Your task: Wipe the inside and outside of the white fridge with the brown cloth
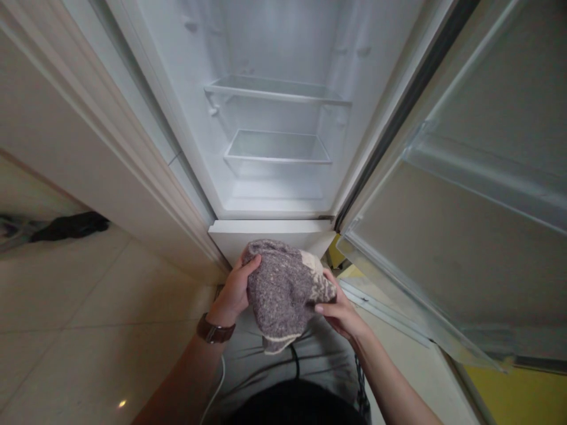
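A bunched grey-brown speckled cloth (283,286) with a cream patterned end is held between my two hands, above my lap and in front of the open fridge. My left hand (237,286) grips its left side, thumb on top and the other fingers mostly hidden behind it. At the patterned end, my right hand (339,307) pinches the cloth with the thumb in front. A pale edging shows along the cloth's lower hem.
Ahead stands the open fridge with a glass upper shelf (283,88) and a lower shelf (278,147). Its door (478,195), with clear bins, swings out at right. A white door frame (110,153) borders the left. A black item (71,226) lies on the tiled floor (101,336).
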{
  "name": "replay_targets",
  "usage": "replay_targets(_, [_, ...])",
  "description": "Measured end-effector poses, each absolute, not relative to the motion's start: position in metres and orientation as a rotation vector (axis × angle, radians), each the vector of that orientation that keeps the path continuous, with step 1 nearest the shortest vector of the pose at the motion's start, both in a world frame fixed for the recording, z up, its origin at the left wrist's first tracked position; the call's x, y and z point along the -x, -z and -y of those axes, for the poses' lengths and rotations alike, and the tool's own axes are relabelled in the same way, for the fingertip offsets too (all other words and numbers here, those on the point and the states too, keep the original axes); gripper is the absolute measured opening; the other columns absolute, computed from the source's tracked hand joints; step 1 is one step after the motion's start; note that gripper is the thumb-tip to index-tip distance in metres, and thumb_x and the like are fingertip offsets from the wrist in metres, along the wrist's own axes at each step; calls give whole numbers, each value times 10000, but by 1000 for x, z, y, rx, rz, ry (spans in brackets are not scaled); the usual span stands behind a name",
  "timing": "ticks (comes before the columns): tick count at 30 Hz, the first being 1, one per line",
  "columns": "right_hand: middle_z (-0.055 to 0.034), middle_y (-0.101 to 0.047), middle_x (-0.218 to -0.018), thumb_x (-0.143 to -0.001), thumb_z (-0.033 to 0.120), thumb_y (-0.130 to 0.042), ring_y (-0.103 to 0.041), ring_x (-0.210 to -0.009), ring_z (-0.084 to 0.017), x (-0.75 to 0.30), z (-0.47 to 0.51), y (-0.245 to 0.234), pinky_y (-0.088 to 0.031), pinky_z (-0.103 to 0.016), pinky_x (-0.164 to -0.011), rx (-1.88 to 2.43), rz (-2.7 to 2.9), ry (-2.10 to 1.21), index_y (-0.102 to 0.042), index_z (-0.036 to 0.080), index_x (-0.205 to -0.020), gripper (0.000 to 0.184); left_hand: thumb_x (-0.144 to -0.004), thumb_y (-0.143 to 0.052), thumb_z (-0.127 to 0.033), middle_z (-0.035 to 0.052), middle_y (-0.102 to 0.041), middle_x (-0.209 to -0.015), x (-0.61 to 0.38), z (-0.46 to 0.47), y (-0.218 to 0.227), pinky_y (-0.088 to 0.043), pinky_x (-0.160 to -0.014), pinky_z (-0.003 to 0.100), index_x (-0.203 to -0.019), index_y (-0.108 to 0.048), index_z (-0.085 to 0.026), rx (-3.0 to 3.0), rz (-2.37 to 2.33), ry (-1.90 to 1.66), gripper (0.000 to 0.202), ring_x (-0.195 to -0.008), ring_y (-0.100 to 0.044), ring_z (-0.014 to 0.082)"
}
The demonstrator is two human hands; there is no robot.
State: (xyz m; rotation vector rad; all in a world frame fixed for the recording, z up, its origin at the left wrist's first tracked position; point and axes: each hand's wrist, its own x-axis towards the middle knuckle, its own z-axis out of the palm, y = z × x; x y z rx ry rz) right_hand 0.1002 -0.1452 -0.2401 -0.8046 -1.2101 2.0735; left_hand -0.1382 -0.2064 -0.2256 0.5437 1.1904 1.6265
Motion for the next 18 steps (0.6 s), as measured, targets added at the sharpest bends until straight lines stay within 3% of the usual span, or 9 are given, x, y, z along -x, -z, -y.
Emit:
replay_targets(4, [-15, -714, -1000, -589, 358, -927, -650, -909, -213, -97, 145, 252, -513, -321, -848, 1021, 1233, -1864, -648, 245, -1048, 549, -675, -849, -468, 66, -757, -1072, 145, 218, 241, -562, -955, 424, -1177, -672, -199, -558, -1188, -1564, 596, -1042, -706, 286])
replay_targets(6, [17, -665, -825, -632, 396, -899, -599, -758, -178, -99, 141, 247, -480, -285, -735, 1075, 1381, -1707, -636, 224, -920, 426, -638, -861, -498, 86, -754, -1118, 154, 224, 247, -568, -936, 422, -1177, -695, -199, -595, -1121, -1485, 639, -1063, -703, 304])
replay_targets(8, [33, -598, -738, -681, 409, -859, -534, -680, -155, -102, 138, 236, -427, -262, -656, 1078, 1582, -1549, -620, 218, -843, 345, -697, -806, -573, 113, -745, -1167, 163, 229, 249, -570, -921, 409, -1200, -712, -196, -658, -1055, -1360, 636, -1085, -698, 310])
replay_targets(11, [36, -577, -754, -740, 337, -792, -517, -690, -151, -106, 138, 220, -391, -255, -651, 1026, 1851, -1363, -613, 225, -858, 243, -794, -752, -552, 111, -726, -1243, 165, 233, 244, -553, -962, 389, -1279, -697, -203, -825, -1001, -1104, 600, -1150, -676, 300])
replay_targets(14, [42, -596, -808, -738, 188, -712, -542, -738, -153, -104, 143, 214, -379, -253, -683, 994, 2043, -1238, -579, 240, -920, 232, -733, -842, -432, 74, -741, -1211, 149, 230, 237, -525, -1027, 402, -1261, -708, -204, -1040, -1052, -890, 591, -1170, -665, 302])
replay_targets(18, [52, -608, -796, -769, 149, -641, -539, -688, -147, -103, 148, 215, -365, -252, -646, 1009, 2108, -1171, -505, 251, -923, 229, -800, -789, -422, 51, -759, -1158, 123, 223, 245, -522, -1031, 397, -1213, -732, -213, -1163, -1178, -892, 467, -1107, -686, 274])
